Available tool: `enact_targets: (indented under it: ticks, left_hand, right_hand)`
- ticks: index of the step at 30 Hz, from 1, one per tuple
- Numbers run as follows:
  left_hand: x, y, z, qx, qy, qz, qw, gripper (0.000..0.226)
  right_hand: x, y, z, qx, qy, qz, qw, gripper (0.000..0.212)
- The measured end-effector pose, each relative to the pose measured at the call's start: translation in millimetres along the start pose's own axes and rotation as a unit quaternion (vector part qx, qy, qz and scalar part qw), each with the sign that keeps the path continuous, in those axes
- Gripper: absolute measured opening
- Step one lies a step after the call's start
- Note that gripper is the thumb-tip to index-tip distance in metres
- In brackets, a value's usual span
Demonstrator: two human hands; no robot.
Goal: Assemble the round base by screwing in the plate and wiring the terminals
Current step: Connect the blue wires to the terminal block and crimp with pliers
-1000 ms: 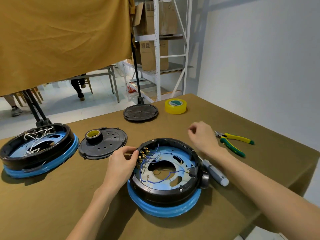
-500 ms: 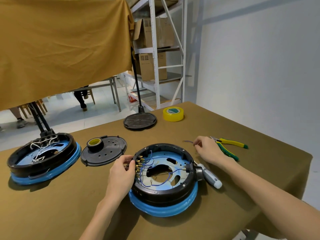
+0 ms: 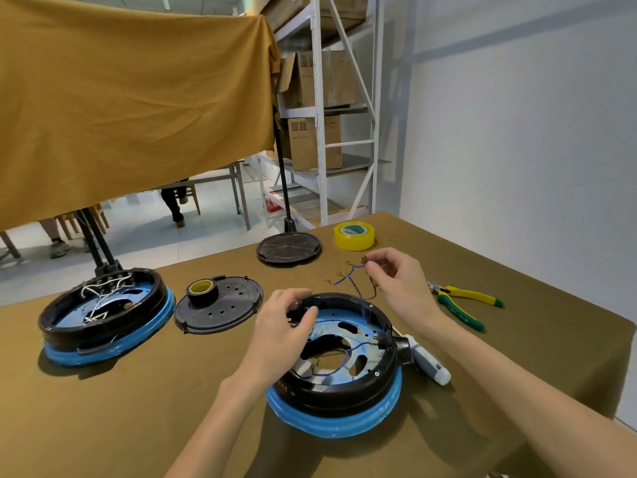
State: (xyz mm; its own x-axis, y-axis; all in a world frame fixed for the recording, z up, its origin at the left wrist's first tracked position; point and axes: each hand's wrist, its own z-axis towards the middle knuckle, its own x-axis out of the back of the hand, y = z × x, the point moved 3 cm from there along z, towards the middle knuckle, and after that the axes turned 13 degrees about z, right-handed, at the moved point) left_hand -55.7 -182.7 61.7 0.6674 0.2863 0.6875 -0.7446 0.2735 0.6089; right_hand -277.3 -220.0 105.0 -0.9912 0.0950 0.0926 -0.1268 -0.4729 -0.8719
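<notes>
Blue wires [image 3: 348, 279] lifted, right hand [image 3: 401, 281] raised

The left hand [image 3: 281, 331] hides the base's [image 3: 339, 391] near-left terminals; the screwdriver's [image 3: 427, 362] tip lies hidden behind the base.

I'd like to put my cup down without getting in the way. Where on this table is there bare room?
Bare cloth lies along the near edge, between the left round base and the base being wired. The far right corner past the pliers looks free too. Between yellow tape and right hand it's crowded with wires.
</notes>
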Motion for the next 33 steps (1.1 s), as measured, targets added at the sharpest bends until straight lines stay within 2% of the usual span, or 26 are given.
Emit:
enact_targets:
  ticks: [3,8,13,17,20,22,25,27,29,33]
  left_hand:
    - [-4.3,2.4,7.3,0.019,-0.034,-0.085,0.996,0.029]
    - [-5.7,3.2,14.2,0.01,-0.019,-0.164,0.986,0.014]
    - [-5.4,-6.9,14.1,0.018,0.022,-0.187,0.982,0.017]
    - [-6.8,-17.4,12.9,0.02,0.037,-0.156,0.987,0.016]
    - [-4.2,-31.6,13.5,0.04,0.066,-0.131,0.988,0.017]
    - [-3.4,-44.3,11.1,0.067,0.094,-0.126,0.985,0.018]
    - [-8.9,-56.5,3.4,0.101,0.123,-0.153,0.975,0.018]
    - [-12.7,-59.0,-0.6,0.112,0.138,-0.174,0.969,0.019]
    - [-13.9,-60.2,-1.1,0.114,0.14,-0.184,0.966,0.019]
    - [-11.8,-60.7,-0.9,0.109,0.133,-0.186,0.967,0.019]
  right_hand:
    - [-9.7,7.0,1.2,-0.062,0.005,0.064,0.996,0.01]
    - [-30.9,23.3,-4.3,-0.146,-0.018,0.134,0.98,0.01]
    - [-39.4,35.7,-0.7,-0.162,-0.042,0.094,0.981,0.011]
    - [-45.1,41.3,0.0,-0.156,-0.091,0.073,0.981,0.01]
    - [-41.7,45.5,0.3,-0.123,-0.142,-0.031,0.982,0.01]
    - [-36.3,44.2,2.0,-0.08,-0.218,-0.172,0.957,0.012]
    - [-35.1,42.0,0.3,-0.082,-0.357,-0.321,0.874,0.009]
    - [-38.6,40.8,-1.6,-0.074,-0.403,-0.378,0.83,0.009]
    - [-43.3,38.0,-1.8,-0.049,-0.417,-0.403,0.813,0.006]
    - [-49.4,33.3,-0.1,-0.043,-0.427,-0.415,0.802,0.011]
